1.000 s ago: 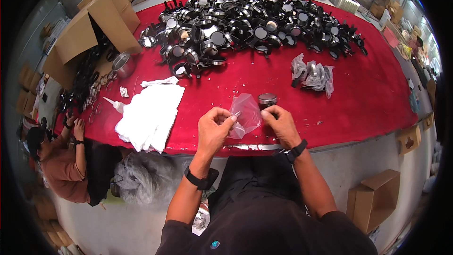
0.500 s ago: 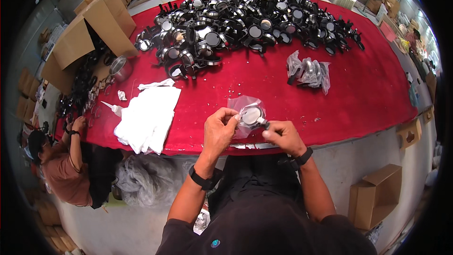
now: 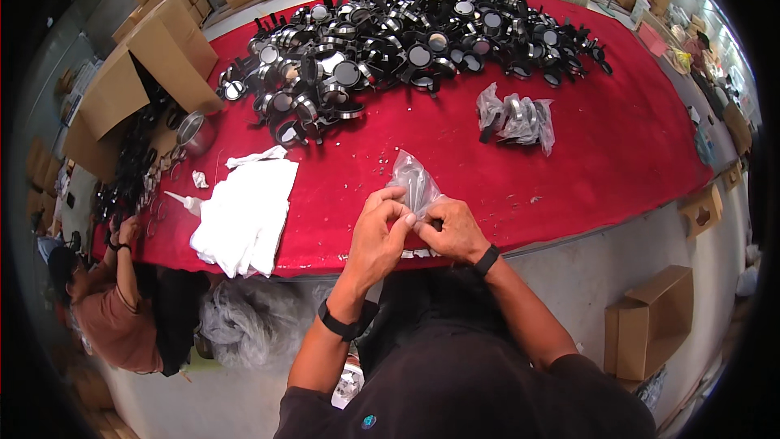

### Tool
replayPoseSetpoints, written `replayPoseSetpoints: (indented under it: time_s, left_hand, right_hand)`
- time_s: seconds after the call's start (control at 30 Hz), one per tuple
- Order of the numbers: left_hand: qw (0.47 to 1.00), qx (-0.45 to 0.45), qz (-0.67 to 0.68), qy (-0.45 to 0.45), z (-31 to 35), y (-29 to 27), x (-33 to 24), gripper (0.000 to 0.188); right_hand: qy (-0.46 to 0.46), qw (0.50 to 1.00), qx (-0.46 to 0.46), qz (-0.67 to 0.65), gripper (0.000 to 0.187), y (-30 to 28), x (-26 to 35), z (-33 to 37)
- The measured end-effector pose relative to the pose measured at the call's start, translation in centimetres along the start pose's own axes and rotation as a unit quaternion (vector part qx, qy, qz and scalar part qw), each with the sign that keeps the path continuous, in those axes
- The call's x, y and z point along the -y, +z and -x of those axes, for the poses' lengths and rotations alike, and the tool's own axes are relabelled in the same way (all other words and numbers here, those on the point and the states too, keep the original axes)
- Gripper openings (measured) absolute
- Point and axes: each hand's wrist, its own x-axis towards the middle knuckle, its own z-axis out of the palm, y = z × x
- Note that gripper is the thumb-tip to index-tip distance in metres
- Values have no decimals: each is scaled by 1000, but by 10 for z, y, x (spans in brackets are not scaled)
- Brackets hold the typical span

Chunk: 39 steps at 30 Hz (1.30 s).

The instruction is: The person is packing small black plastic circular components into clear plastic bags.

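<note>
At the near edge of the red-covered table, a clear plastic bag [image 3: 410,178] encloses a round metal piece with a black handle; its exact kind is hard to make out through the plastic. My left hand [image 3: 379,232] is closed, pinching the bag's near left side between thumb and fingers. Close beside it, my right hand [image 3: 455,231] is closed on the bag's near right edge. The two thumbs almost meet. Most of the handle is hidden by my fingers.
A large heap of round metal pieces with black handles [image 3: 418,55] covers the far table. Right of centre lies a bagged bundle [image 3: 517,120]. White cloths [image 3: 248,211], a squeeze bottle [image 3: 185,202] and a metal pot [image 3: 195,133] are left. A co-worker [image 3: 118,317] sits lower left.
The round piece has gone deeper into the bag and turned away from me. My right hand has moved left, from the handle to the bag's edge. The view has shifted slightly.
</note>
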Motion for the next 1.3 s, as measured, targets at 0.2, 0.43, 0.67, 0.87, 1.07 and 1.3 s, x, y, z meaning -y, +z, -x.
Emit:
replayPoseSetpoints:
  time_s: [0.2, 0.43, 0.67, 0.87, 1.07, 1.3]
  left_hand:
    - [996, -58, 41, -55, 7, 10, 6, 22]
    - [944, -7, 298, -144, -5, 12, 13, 19]
    - [926, -137, 323, -141, -23, 19, 42, 22]
    - [953, -192, 196, -127, -61, 20, 39, 13]
    - [980, -191, -42, 19, -131, 56, 20, 6]
    - [974, -124, -166, 86, -193, 104, 32, 12]
  right_hand:
    - [-71, 995, -60, -47, 19, 10, 2, 2]
    - [-1, 980, 36, -195, 17, 12, 1, 5]
    - [-70, 979, 184, -59, 19, -27, -6, -17]
    - [-24, 965, -102, 240, 20, -106, -44, -110]
    - [45, 841, -47, 537, 29, -141, -114, -187]
    - [41, 813, 4, 581, 17, -146, -152, -188]
